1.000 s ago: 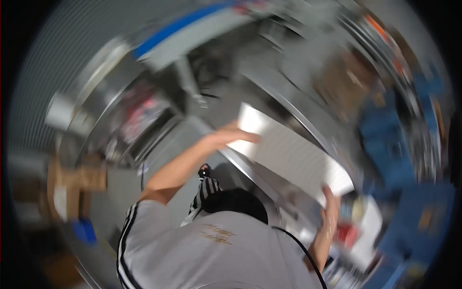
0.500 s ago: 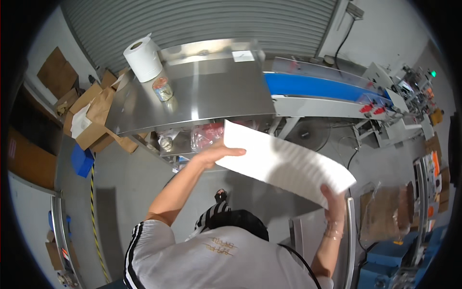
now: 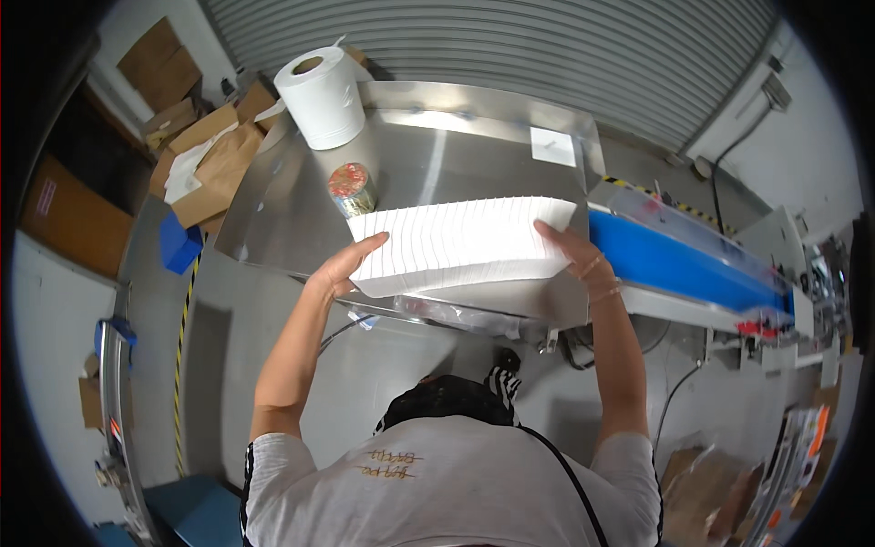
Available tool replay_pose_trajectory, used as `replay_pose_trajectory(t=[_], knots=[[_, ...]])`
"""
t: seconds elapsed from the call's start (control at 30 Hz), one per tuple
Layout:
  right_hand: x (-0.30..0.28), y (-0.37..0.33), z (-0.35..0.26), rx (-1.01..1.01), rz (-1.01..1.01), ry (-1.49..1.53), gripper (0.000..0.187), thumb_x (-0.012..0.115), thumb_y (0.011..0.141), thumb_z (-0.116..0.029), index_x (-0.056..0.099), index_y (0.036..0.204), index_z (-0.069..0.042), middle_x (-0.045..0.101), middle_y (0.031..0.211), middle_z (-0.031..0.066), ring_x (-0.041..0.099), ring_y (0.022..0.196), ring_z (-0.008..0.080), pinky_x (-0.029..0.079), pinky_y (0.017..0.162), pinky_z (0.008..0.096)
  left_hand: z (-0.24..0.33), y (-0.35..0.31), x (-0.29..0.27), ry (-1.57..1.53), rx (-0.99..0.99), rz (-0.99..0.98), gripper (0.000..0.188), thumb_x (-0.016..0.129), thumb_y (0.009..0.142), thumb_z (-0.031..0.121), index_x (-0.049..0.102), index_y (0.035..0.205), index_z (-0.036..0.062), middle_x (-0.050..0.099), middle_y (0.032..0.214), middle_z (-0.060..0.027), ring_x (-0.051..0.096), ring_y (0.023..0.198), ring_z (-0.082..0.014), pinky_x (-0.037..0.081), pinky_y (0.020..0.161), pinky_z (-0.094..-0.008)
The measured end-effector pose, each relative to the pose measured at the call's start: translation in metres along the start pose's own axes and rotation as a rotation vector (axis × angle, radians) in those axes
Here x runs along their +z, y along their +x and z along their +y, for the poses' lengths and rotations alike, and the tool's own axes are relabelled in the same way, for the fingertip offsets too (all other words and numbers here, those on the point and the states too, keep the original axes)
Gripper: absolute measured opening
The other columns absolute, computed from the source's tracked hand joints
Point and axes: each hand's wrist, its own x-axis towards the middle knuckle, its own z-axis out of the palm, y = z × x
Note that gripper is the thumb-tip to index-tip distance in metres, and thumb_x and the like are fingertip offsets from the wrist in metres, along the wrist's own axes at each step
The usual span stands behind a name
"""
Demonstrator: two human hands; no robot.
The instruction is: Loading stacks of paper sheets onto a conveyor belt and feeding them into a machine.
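A long stack of thin white paper pieces (image 3: pixel 465 242) is held level between my hands, over the front part of a steel table (image 3: pixel 474 173). My left hand (image 3: pixel 351 260) grips its left end with the thumb on top. At the right end my right hand (image 3: pixel 571 246) grips it the same way; the fingers of both hands are mostly hidden underneath. Just behind the stack's left end stands a round can (image 3: pixel 351 187) with a red patterned top. A big white paper roll (image 3: pixel 321 98) stands farther back on the left.
A white paper sheet (image 3: pixel 552 146) lies at the table's back right. To the right of the table runs a blue conveyor belt (image 3: pixel 684 264). Open cardboard boxes (image 3: pixel 205 169) and a blue bin (image 3: pixel 180 242) are on the left. A grey roller shutter (image 3: pixel 510 46) closes the back.
The stack has come from a slant in front of the table to level over its front edge. The table and conveyor appear nearer, and my right arm now reaches forward.
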Motion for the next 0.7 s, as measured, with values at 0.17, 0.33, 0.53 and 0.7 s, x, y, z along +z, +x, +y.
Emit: replay_pose_trajectory(t=[0.17, 0.33, 0.53, 0.7], knots=[[-0.016, 0.118, -0.033, 0.037, -0.357, -0.228, 0.076, 0.047, 0.091, -0.056, 0.044, 0.131, 0.008, 0.056, 0.125, 0.0187, 0.054, 0.114, 0.0264, 0.039, 0.100, 0.0353, -0.015, 0.006, 0.011, 0.609, -0.040, 0.206, 0.075, 0.040, 0.092, 0.058, 0.029, 0.143, 0.0041, 0.030, 0.147, -0.0160, 0.037, 0.131, -0.0310, 0.028, 0.110, -0.0392], [0.019, 0.159, -0.123, -0.283, -0.498, -0.855, 0.093, 0.060, 0.071, -0.070, 0.050, 0.128, 0.003, 0.057, 0.121, 0.0255, 0.052, 0.119, 0.0328, 0.038, 0.101, 0.0346, -0.008, -0.029, 0.077, 0.822, -0.475, 0.317, 0.104, 0.025, 0.078, 0.083, 0.053, 0.125, -0.0049, 0.062, 0.101, -0.0249, 0.062, 0.092, -0.0331, 0.048, 0.089, -0.0408], [0.091, 0.200, -0.147, -0.491, -0.512, -1.286, 0.088, 0.052, 0.076, -0.072, 0.055, 0.121, 0.003, 0.060, 0.117, 0.0220, 0.057, 0.111, 0.0324, 0.042, 0.096, 0.0344, -0.072, -0.023, 0.187, 0.399, -0.263, -0.043, 0.087, 0.051, 0.082, 0.068, 0.046, 0.132, -0.0023, 0.053, 0.122, -0.0187, 0.055, 0.106, -0.0224, 0.048, 0.089, -0.0334], [0.165, 0.174, -0.134, -0.845, -0.760, -1.349, 0.075, 0.045, 0.080, -0.072, 0.063, 0.101, -0.003, 0.065, 0.099, 0.0228, 0.060, 0.097, 0.0397, 0.045, 0.089, 0.0425, -0.102, 0.007, 0.275, 0.180, -0.127, -0.106, 0.086, 0.044, 0.092, 0.057, 0.025, 0.139, -0.0115, 0.029, 0.146, -0.0248, 0.027, 0.137, -0.0319, 0.021, 0.113, -0.0359]])
